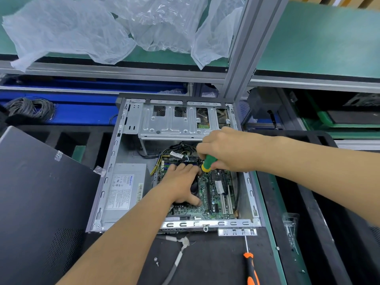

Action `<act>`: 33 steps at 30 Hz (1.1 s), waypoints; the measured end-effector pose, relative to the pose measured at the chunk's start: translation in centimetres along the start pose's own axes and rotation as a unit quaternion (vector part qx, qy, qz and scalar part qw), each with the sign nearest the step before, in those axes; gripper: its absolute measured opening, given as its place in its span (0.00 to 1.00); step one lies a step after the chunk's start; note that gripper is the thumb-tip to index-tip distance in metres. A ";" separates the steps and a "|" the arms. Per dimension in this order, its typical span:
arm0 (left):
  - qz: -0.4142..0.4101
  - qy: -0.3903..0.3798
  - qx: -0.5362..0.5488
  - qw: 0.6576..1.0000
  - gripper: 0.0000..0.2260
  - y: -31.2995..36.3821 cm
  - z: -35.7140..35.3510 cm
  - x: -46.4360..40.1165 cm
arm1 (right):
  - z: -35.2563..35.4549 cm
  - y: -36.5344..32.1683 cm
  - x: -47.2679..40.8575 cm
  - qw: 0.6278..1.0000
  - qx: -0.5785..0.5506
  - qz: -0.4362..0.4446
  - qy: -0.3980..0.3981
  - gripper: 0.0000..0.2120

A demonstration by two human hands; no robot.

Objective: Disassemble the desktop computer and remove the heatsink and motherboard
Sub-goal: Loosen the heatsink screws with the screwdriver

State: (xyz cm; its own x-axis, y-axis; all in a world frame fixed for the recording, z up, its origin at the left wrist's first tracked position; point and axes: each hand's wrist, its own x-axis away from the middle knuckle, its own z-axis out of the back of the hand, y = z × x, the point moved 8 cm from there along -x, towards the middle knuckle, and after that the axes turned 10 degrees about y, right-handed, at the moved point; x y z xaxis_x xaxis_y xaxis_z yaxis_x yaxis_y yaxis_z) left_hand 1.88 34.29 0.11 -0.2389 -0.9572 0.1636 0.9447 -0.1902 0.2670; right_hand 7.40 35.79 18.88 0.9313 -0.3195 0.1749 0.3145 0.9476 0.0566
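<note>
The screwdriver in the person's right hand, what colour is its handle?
Green with a yellow collar: the screwdriver shows in the head view, gripped by the right hand.

My screwdriver (208, 162) has a green handle with a yellow collar. The spare screwdriver (251, 268) is orange and black. The board (213, 194) is green with white slots. The case (174, 122) is bare silver-grey metal. The power supply (123, 192) is grey with a white label printed in small dark text. The side panel (37, 202) is black with a dotted vent patch. The shelf (320, 38) is green; the plastic sheets (115, 27) are clear and whitish. The rail (82, 112) is blue.
</note>
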 end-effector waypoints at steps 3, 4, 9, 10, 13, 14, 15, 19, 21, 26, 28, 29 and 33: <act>0.000 0.001 0.003 1.000 0.45 0.1 0.1 0.0 | -0.1 1.0 0.0 0.990 -0.119 -0.082 0.005 0.18; 0.003 0.000 0.009 1.000 0.45 0.1 0.1 0.1 | -0.4 1.6 0.1 0.986 -0.117 -0.116 -0.008 0.20; 0.001 0.000 0.012 1.000 0.46 0.2 0.3 0.2 | -0.6 2.9 0.6 0.976 -0.045 -0.212 -0.009 0.29; 0.000 0.001 0.013 1.000 0.46 0.2 0.3 0.1 | -0.5 2.6 0.4 0.981 -0.029 -0.190 -0.007 0.27; 0.000 0.003 0.009 1.000 0.45 0.2 0.3 0.1 | -0.5 0.9 -0.1 0.996 -0.009 -0.081 -0.033 0.17; 0.000 0.003 0.008 1.000 0.46 0.3 0.3 0.1 | -0.4 0.4 -0.1 0.999 0.011 -0.035 -0.038 0.14; 0.001 0.002 0.010 1.000 0.46 0.3 0.3 0.1 | -0.3 0.0 -0.1 0.999 0.040 0.005 -0.037 0.11; 0.003 0.000 0.014 1.000 0.46 0.3 0.5 0.2 | 0.1 0.4 0.1 1.000 -0.016 0.000 -0.015 0.12; 0.003 0.001 0.013 1.000 0.46 0.4 0.6 0.2 | -0.4 1.1 0.4 0.992 -0.096 -0.084 -0.023 0.18; 0.003 -0.008 0.011 1.000 0.47 0.3 0.4 0.3 | -0.7 2.3 0.4 0.979 -0.046 -0.197 -0.010 0.30; 0.000 -0.003 0.013 1.000 0.46 0.3 0.4 0.2 | -0.7 2.3 0.0 0.981 -0.045 -0.185 -0.034 0.23; -0.001 -0.002 0.014 1.000 0.46 0.3 0.4 0.2 | -0.8 2.0 -0.1 0.985 -0.042 -0.160 -0.050 0.18; -0.001 0.000 0.007 1.000 0.47 0.2 0.2 0.2 | -0.6 -0.2 -0.2 0.998 0.042 0.005 -0.041 0.09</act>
State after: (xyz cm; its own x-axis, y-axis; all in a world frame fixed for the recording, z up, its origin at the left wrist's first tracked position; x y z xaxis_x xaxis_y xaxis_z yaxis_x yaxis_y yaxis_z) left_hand 1.94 34.13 0.42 -0.2404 -0.9567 0.1640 0.9410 -0.1883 0.2812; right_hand 7.24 35.71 18.29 0.9152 -0.3118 0.2555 0.2854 0.9488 0.1356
